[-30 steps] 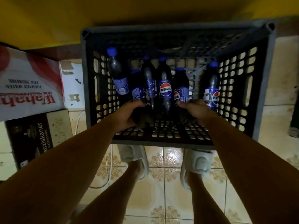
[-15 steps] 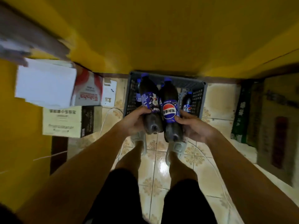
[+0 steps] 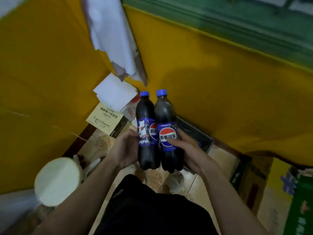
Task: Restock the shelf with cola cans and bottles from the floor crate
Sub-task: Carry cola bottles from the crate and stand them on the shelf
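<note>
Two dark cola bottles with blue caps and blue labels stand upright side by side in front of my chest. My left hand (image 3: 125,150) grips the left bottle (image 3: 146,131) around its lower half. My right hand (image 3: 189,150) grips the right bottle (image 3: 166,129), its thumb across the red, white and blue logo. The bottles touch each other. Behind my right hand, a corner of the dark plastic crate (image 3: 201,138) shows on the floor, mostly hidden by the bottles and hand.
Yellow walls rise on the left and ahead. Cardboard boxes (image 3: 106,122) are stacked on the floor at the left, and a round white object (image 3: 57,182) sits lower left. More boxes and a green crate (image 3: 303,204) stand at the right. Tiled floor lies below.
Both hands have lifted the two bottles out of the crate and up to chest height. My view has risen, so the crate now lies far below and mostly hidden.
</note>
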### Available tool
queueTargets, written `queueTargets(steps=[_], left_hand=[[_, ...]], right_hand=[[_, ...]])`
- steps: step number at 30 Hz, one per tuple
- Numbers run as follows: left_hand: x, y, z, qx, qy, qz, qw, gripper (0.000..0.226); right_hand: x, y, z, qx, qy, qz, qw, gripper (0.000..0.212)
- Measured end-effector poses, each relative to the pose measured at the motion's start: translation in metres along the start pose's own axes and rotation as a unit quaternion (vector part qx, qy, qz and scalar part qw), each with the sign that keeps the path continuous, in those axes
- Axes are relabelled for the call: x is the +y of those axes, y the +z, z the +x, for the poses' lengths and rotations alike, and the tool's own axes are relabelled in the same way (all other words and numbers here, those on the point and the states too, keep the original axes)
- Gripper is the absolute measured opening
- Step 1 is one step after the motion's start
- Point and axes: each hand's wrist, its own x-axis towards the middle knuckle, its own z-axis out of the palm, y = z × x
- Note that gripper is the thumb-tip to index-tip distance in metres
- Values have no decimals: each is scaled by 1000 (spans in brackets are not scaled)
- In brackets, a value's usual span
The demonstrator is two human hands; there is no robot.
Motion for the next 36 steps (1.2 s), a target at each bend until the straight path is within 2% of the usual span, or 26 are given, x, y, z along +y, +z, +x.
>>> queueTargets(steps=[2, 9, 11, 14, 18, 20, 25, 30, 32, 36], left_hand=[[0, -1, -29, 35, 57, -8, 998, 57], [-10, -35, -134, 180, 203, -30, 962, 74], [-17, -45, -168, 192, 232, -44, 953, 71], [-38, -64, -218, 208, 280, -89, 933, 49], [-83, -92, -293, 255, 343, -148, 892, 60], [-112, -102, -334, 276, 366, -170, 872, 63], [-172, -118, -432, 340, 450, -220, 796, 48], [-213, -137, -534, 394, 509, -251, 723, 58], [-227, -149, -572, 414, 529, -260, 694, 63], [-241, -154, -643, 463, 582, -234, 626, 55]], right_hand=[[2, 24, -3, -30, -1, -38, 999, 56], [25, 119, -13, -146, 10, -128, 981, 41], [37, 148, -22, -176, 11, -156, 972, 43], [64, 187, -40, -214, 9, -190, 958, 49], [116, 236, -72, -248, 20, -211, 945, 63], [147, 260, -94, -277, 35, -233, 932, 60], [223, 327, -145, -350, 71, -264, 896, 47], [284, 403, -199, -428, 96, -280, 854, 43], [301, 434, -221, -464, 100, -289, 831, 48], [331, 498, -259, -528, 82, -310, 787, 57]])
